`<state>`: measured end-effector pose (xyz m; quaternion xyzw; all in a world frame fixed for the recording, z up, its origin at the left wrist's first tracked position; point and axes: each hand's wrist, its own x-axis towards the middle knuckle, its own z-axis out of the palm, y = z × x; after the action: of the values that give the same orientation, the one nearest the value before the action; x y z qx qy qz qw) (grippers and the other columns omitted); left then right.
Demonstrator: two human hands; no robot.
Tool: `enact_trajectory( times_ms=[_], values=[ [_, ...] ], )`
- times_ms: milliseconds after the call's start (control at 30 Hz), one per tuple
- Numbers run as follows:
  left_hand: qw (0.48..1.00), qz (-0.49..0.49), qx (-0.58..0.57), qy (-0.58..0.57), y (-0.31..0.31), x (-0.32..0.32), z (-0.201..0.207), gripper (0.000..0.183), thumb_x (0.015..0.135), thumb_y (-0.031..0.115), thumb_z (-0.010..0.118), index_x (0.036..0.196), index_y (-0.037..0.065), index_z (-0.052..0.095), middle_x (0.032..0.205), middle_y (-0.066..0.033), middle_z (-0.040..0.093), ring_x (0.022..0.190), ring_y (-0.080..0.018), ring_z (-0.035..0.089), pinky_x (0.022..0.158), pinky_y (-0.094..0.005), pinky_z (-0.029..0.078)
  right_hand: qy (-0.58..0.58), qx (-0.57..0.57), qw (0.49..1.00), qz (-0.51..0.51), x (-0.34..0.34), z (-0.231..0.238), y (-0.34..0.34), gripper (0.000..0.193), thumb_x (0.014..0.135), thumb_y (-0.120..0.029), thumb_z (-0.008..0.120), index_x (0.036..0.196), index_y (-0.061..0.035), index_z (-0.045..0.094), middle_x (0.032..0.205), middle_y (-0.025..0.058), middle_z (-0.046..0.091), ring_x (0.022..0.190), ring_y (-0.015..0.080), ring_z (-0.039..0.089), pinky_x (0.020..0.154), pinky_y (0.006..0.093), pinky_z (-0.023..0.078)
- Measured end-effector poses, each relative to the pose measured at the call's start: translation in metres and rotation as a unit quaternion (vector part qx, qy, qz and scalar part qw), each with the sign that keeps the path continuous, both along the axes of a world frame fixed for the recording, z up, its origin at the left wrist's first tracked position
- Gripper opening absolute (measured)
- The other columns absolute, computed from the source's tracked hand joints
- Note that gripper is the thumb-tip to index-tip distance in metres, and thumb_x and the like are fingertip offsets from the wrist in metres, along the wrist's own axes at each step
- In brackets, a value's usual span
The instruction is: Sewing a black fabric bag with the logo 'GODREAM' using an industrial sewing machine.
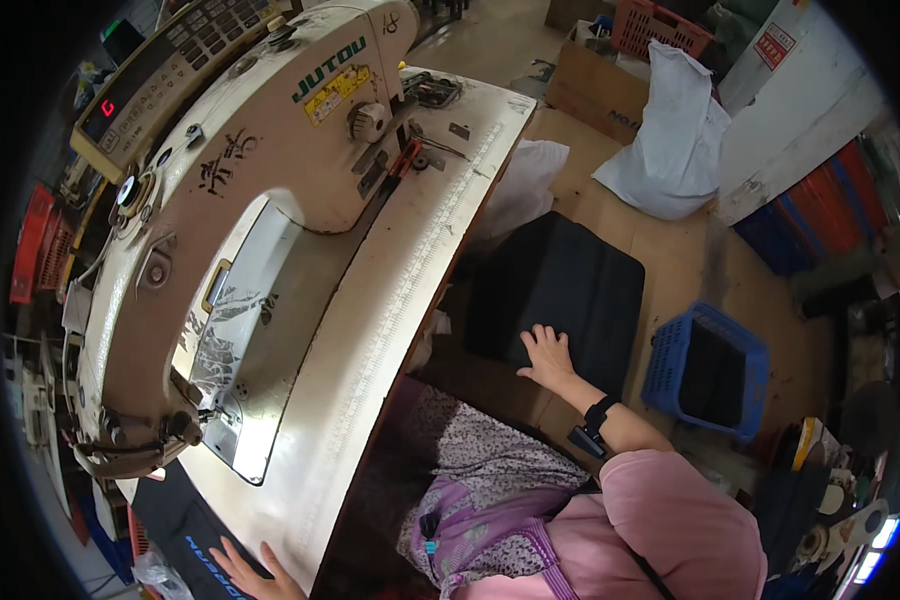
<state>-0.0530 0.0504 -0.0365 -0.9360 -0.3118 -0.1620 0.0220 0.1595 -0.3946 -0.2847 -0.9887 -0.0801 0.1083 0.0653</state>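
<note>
My left hand [253,574] lies with spread fingers on a black cloth piece [185,520] with blue lettering, at the near left end of the sewing table [410,300]. My right hand [550,358], fingers spread and palm down, rests on a large black cloth piece or stack [570,285] to the right of the table. Whether that is one piece or several layers, I cannot tell. A cream industrial sewing machine [260,130] stands on the table. Its needle area [215,415] is nearest to my left hand, with bare plate beneath it.
A blue plastic basket [710,370] holding dark cloth stands on the floor at right. Farther back are a white sack [675,140], a cardboard box [595,90] and a red crate [660,28]. Red-handled scissors [402,160] lie on the machine bed. A control panel [160,85] is at upper left.
</note>
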Motion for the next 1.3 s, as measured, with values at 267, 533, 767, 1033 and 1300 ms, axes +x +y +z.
enact_trajectory(
  times_ms=[267, 533, 767, 1033, 1300],
  values=[
    [0.985, -0.127, -0.087, -0.075, -0.068, 0.053, 0.008, 0.044, 0.088, 0.018, 0.069, 0.13, 0.007, 0.06, 0.142, -0.0216, 0.049, 0.129, -0.041, 0.047, 0.108, -0.0527, 0.033, 0.073, 0.227, 0.934, -0.265, -0.017, -0.029, -0.005, 0.059, 0.078, -0.054, 0.074, 0.104, -0.0024, 0.06, 0.089, 0.016, 0.063, 0.087, 0.0316, 0.065, 0.08, 0.0402, 0.05],
    [0.95, -0.263, -0.151, -0.07, -0.112, 0.097, 0.004, 0.036, 0.09, 0.016, 0.068, 0.125, 0.009, 0.064, 0.139, -0.0176, 0.053, 0.13, -0.0375, 0.048, 0.111, -0.0555, 0.03, 0.093, 0.759, 0.19, -0.616, -0.063, -0.089, -0.03, 0.118, 0.064, -0.066, 0.08, 0.142, 0.0051, 0.027, 0.144, 0.0168, 0.04, 0.136, 0.0288, 0.037, 0.111, 0.0442, 0.035],
    [0.933, -0.335, -0.13, 0.0, -0.127, 0.117, -0.007, 0.038, 0.092, 0.005, 0.059, 0.13, 0.005, 0.057, 0.148, -0.0182, 0.042, 0.138, -0.0354, 0.039, 0.116, -0.0573, 0.016, 0.031, 0.766, 0.099, -0.634, -0.047, -0.084, -0.024, 0.104, 0.062, -0.045, 0.091, 0.139, -0.0032, 0.035, 0.142, 0.0101, 0.042, 0.137, 0.0253, 0.035, 0.112, 0.0433, 0.033],
    [0.922, -0.348, -0.164, 0.043, -0.152, 0.127, 0.003, 0.044, 0.091, 0.024, 0.066, 0.131, 0.007, 0.059, 0.143, -0.0214, 0.047, 0.132, -0.044, 0.042, 0.109, -0.0559, 0.031, -0.049, 0.833, 0.039, -0.549, -0.05, -0.06, -0.024, 0.076, 0.067, -0.041, 0.088, 0.127, -0.0093, 0.053, 0.128, 0.0041, 0.056, 0.12, 0.0242, 0.049, 0.105, 0.0392, 0.038],
    [0.913, -0.366, -0.163, 0.07, -0.159, 0.131, -0.007, 0.046, 0.087, 0.001, 0.063, 0.132, 0.005, 0.055, 0.146, -0.0161, 0.046, 0.136, -0.0317, 0.042, 0.118, -0.055, 0.015, -0.061, 0.803, 0.004, -0.593, -0.065, -0.087, -0.044, 0.066, 0.071, -0.036, 0.086, 0.125, -0.0096, 0.057, 0.129, 0.0024, 0.058, 0.121, 0.0253, 0.051, 0.109, 0.0438, 0.038]
  ],
)
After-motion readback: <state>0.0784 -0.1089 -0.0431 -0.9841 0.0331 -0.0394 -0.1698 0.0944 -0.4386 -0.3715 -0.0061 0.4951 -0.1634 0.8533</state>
